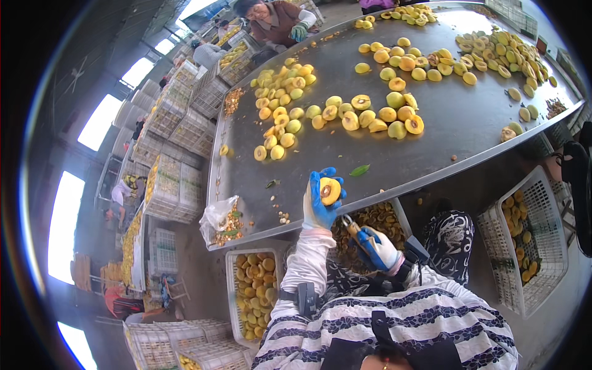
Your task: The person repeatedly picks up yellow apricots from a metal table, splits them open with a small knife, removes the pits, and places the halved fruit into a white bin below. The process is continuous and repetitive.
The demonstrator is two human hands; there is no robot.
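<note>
My left hand, in a white glove with a blue coated palm, is raised just over the near edge of the metal table. It holds a halved yellow stone fruit, likely a peach or apricot, cut face up with the brown pit visible in the middle. Lower and to the right, my right hand in a matching glove is closed around the wooden handle of a pitting tool. The tool's looped metal tip points up toward the left hand, apart from the fruit. Beneath both hands sits a crate of brownish-yellow fruit pieces.
Halved fruits lie spread across the metal table. A plastic bag with pits rests at its left corner. Crates of fruit stand left and right of my legs. Across the table, a gloved person leans in.
</note>
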